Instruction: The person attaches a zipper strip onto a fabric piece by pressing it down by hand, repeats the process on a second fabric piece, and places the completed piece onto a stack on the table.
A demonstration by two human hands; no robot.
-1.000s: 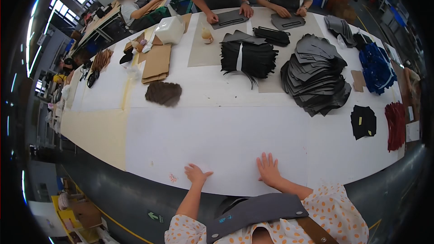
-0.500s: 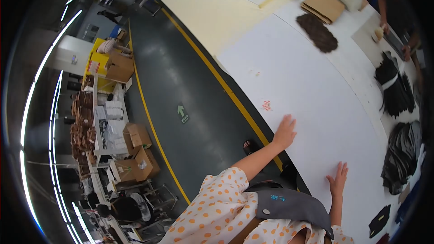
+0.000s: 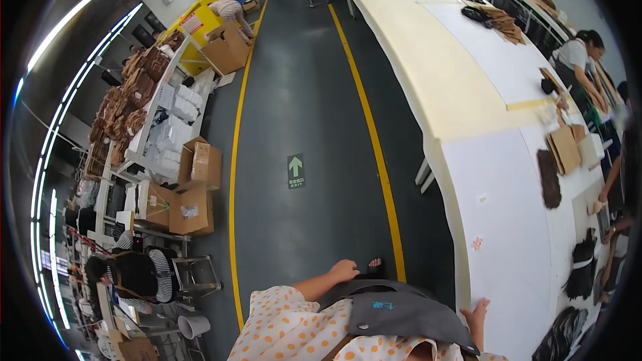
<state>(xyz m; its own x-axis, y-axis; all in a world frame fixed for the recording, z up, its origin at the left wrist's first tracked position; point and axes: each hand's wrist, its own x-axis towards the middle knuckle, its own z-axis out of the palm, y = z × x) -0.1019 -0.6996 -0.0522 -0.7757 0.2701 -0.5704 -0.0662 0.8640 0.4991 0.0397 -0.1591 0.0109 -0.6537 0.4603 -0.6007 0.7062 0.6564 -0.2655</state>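
My left hand (image 3: pixel 344 270) is off the table, in front of my grey apron (image 3: pixel 394 314) and above the floor. Its fingers are curled in, and nothing shows in them. My right hand (image 3: pixel 477 312) rests at the near edge of the white table (image 3: pixel 511 227), fingers apart and holding nothing. A small patch of red marks (image 3: pixel 477 244) lies on the tabletop beyond it. Farther along are a brown furry piece (image 3: pixel 549 179) and a stack of brown sheets (image 3: pixel 564 150). Black strips (image 3: pixel 580 267) and grey pieces (image 3: pixel 562 334) lie at the lower right.
A grey aisle (image 3: pixel 328 127) with yellow lines runs ahead beside the table. Cardboard boxes (image 3: pixel 199 164) and loaded shelves (image 3: pixel 160 120) stand on the left. A person (image 3: pixel 144 271) sits at lower left, another (image 3: pixel 231 13) bends by a yellow bin. Co-workers (image 3: pixel 582 67) are across the table.
The view has swung left, from the table to the aisle. My left hand has lifted off the tabletop and its fingers have curled. My right hand is now at the table's edge.
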